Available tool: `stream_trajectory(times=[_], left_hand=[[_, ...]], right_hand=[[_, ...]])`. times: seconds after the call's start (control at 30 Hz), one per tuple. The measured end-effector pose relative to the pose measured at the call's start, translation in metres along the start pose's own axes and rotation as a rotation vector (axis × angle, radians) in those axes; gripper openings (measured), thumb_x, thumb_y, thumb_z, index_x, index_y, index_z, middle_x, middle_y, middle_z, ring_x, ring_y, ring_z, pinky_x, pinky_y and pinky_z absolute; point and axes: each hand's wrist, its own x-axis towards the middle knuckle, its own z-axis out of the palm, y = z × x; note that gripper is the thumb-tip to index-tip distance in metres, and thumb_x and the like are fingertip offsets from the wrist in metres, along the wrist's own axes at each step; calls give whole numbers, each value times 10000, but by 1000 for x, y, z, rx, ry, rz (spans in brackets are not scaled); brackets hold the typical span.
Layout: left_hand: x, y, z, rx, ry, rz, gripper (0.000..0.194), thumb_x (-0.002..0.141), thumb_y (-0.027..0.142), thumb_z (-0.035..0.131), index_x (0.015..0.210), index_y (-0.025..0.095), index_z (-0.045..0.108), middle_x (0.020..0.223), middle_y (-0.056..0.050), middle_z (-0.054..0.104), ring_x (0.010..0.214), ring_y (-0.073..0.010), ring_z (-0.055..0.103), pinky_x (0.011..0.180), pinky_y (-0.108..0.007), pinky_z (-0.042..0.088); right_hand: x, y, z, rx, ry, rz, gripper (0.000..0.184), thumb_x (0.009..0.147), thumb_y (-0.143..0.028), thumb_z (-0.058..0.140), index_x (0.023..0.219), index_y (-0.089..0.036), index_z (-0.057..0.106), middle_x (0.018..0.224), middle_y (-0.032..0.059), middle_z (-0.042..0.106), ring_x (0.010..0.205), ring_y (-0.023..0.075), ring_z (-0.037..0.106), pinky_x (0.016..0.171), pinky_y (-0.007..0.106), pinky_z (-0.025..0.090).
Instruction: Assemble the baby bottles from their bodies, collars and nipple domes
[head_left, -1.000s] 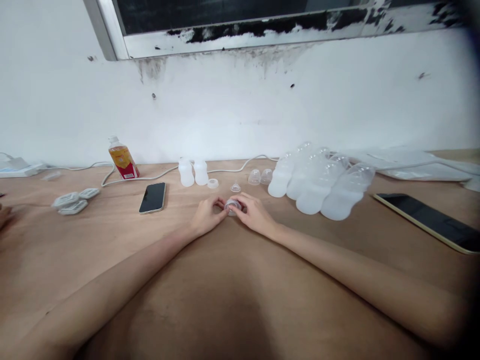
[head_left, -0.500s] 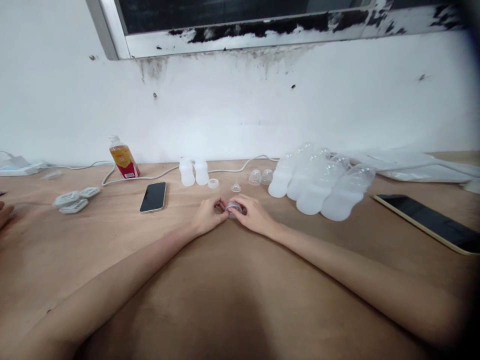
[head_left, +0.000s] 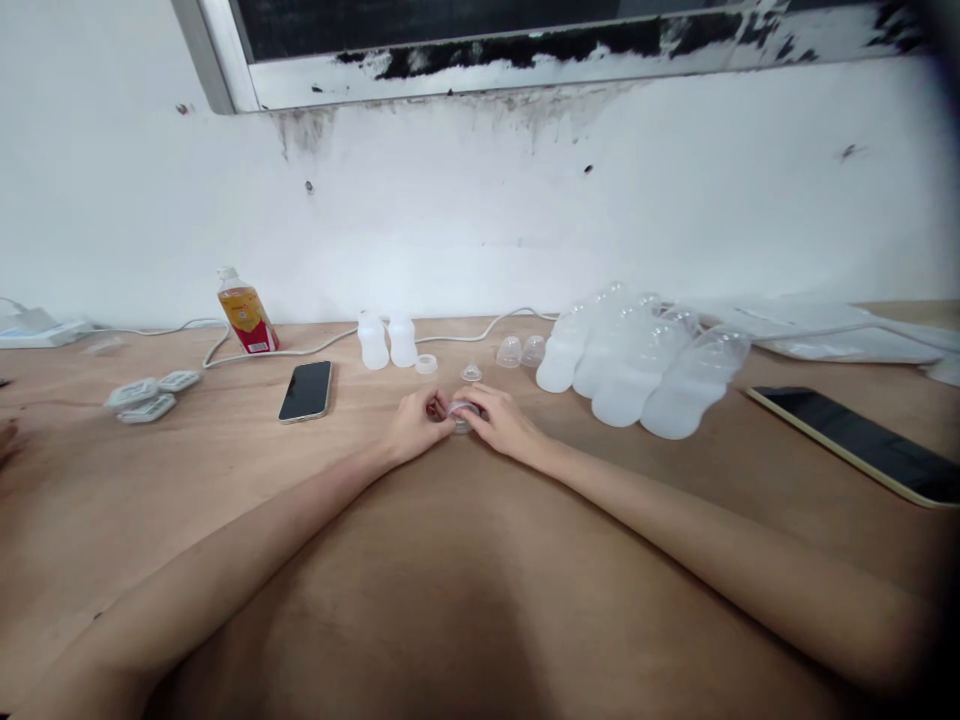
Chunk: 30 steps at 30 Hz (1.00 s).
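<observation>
A whitish, see-through baby bottle collar ring (head_left: 463,424) rests low at the table between my two hands. My left hand (head_left: 420,424) is closed on its left side with thumb and fingers. From the right, my right hand (head_left: 501,420) grips the same ring, its fingers reaching over the top. My fingers cover much of the ring, so what lies inside it is hidden. Just beyond stands a clear bottle nipple (head_left: 471,372), with a loose white collar ring (head_left: 426,364) to its left. Two clear dome caps (head_left: 509,351) sit behind my right hand.
Two frosted bottles (head_left: 373,342) stand near the wall. Several capped bottles (head_left: 645,370) cluster at right, before a plastic bag (head_left: 840,335). Phones lie left (head_left: 306,391) and right (head_left: 862,445). A drink bottle (head_left: 248,312), white packets (head_left: 146,400), a cable (head_left: 322,352) and another person's hand (head_left: 6,440) are at left.
My right hand's fingers have shifted slightly left over the collar ring. The other person's hand at the left edge has moved a little. The objects on the table stay in place.
</observation>
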Motion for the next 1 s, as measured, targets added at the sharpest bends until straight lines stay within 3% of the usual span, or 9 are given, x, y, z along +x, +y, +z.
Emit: stream_trajectory(times=[0.17,0.5,0.67,0.83,1.0], left_hand=[[1,2,-2,-18,48,-52,65,617,163,523,663,147,481,605,25,511,560,-86,477,548,-203,395],[2,1,-1,32,43,-83,66,597,150,526,646,150,482,570,37,500,524,-82,458,496,-189,363],[0,5,-2,97,66,-83,54,606,153,528,650,154,497,597,30,521,557,-96,478,524,-204,364],[-3,8,-3,179,65,5,55,698,205,478,712,163,512,692,0,576,670,-126,537,625,-235,394],[-4,9,-3,226,31,50,54,705,202,477,725,161,506,704,-10,581,671,-134,539,621,-238,393]], right_hand=[[0,-1,-3,106,-32,73,224,797,-279,452,931,-149,576,795,39,619,683,129,541,647,244,424],[-1,-8,0,30,35,177,241,748,-172,475,913,-167,650,797,37,677,642,137,582,619,249,435],[-2,-7,-3,42,22,113,249,778,-205,461,951,-194,640,874,35,670,717,146,593,671,264,442],[-4,-7,-4,150,-4,130,287,822,-250,405,1014,-195,612,938,35,655,698,132,605,668,264,462],[-4,-7,-3,187,25,188,263,791,-248,455,966,-172,636,956,53,652,705,140,609,646,261,476]])
